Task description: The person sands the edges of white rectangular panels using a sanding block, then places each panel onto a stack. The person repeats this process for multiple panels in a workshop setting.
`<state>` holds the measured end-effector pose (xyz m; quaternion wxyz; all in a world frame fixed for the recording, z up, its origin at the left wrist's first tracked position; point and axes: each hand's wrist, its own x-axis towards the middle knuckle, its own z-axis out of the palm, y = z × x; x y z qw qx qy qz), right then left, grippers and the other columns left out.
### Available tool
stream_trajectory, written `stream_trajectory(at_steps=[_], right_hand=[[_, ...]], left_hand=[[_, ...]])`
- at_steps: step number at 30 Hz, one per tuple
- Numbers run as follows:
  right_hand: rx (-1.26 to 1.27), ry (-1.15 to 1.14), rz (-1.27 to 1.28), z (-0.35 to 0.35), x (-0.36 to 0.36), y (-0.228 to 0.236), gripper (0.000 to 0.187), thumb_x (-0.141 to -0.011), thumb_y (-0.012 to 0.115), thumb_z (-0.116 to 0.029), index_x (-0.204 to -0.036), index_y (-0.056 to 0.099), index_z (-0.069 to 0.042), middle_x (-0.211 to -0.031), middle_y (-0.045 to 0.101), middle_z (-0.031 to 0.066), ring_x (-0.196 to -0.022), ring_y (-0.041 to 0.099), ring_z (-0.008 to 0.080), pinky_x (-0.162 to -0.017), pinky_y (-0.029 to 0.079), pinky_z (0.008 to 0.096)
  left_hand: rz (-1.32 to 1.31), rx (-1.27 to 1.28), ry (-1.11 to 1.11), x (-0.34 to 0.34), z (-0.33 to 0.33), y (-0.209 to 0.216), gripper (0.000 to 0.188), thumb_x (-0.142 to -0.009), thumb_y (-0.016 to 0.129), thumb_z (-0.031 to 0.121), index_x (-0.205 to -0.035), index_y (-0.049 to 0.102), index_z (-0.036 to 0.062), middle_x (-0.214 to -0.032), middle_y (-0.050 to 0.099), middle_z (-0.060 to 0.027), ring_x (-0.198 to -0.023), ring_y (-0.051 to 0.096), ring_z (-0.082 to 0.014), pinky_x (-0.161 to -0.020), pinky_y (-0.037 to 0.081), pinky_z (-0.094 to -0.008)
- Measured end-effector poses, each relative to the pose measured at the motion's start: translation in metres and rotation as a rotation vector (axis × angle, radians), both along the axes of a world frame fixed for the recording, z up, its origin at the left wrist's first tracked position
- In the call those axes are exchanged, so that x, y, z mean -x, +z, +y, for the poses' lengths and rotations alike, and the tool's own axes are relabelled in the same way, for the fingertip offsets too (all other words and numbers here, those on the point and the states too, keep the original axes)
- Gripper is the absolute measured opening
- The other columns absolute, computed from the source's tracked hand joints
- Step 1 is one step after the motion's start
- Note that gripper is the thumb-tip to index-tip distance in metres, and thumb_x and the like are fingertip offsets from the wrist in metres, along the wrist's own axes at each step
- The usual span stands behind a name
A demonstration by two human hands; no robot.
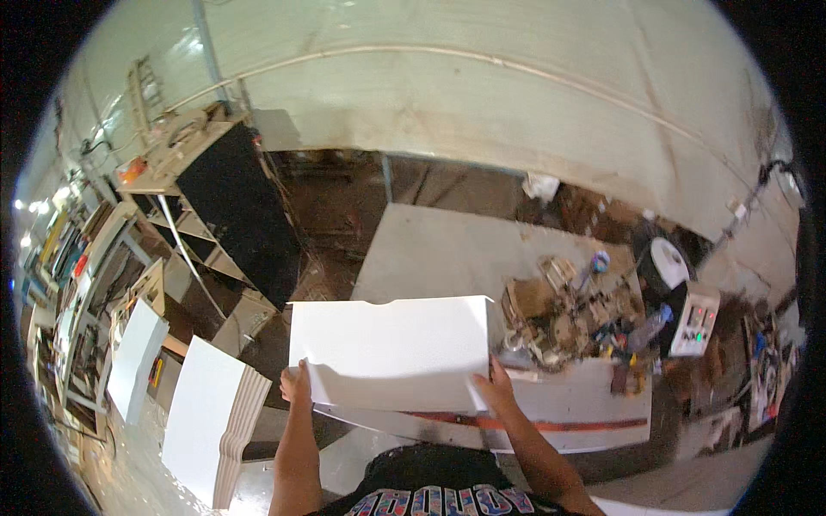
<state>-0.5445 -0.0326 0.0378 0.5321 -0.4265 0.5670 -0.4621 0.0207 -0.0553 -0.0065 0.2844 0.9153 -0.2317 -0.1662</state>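
A white rectangular panel (pixel 391 348) with a small notch in its far edge is held out in front of me, above the near part of the table. My left hand (pixel 296 383) grips its left edge near the lower corner, thumb on top. At the opposite edge, my right hand (pixel 494 385) is closed on the lower right corner. The fingers beneath the panel are hidden on both sides. To my left stands a stack of similar white panels (pixel 202 413), their notched edges lined up. Another white sheet (pixel 138 357) lies beyond that stack.
A grey-topped table (pixel 430 249) lies ahead, with a dusty heap of tools and machine parts (pixel 568 314) on its right. Beside it stands a white control box (pixel 694 318) with small lights. A black-sided shelf unit (pixel 237 206) is at the far left, and a pale wall (pixel 482 103) runs behind.
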Motion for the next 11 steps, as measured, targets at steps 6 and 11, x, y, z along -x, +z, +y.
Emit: stream_trajectory(at_steps=[6,11], right_hand=[[0.120,-0.078,-0.087,0.025,0.081,0.084,0.073,-0.097,0.093,-0.021,-0.158,0.061,0.003,-0.144,0.072,0.0193,-0.127,0.074,0.0286,-0.103,0.065,0.0456],[0.308,0.247,-0.477,0.051,0.048,0.208,0.078,-0.100,0.085,-0.021,-0.164,0.052,0.007,-0.153,0.070,0.0284,-0.137,0.072,0.0423,-0.124,0.054,0.0567]], left_hand=[[0.396,0.823,-0.023,0.061,0.058,0.047,0.052,-0.110,0.083,0.048,-0.116,0.067,-0.0010,-0.111,0.067,-0.0093,-0.098,0.063,-0.0198,-0.078,0.055,-0.0411],[0.248,0.674,0.228,0.109,0.174,0.084,0.063,-0.110,0.080,0.055,-0.131,0.064,-0.0020,-0.116,0.066,-0.0168,-0.109,0.063,-0.0224,-0.096,0.056,-0.0453]])
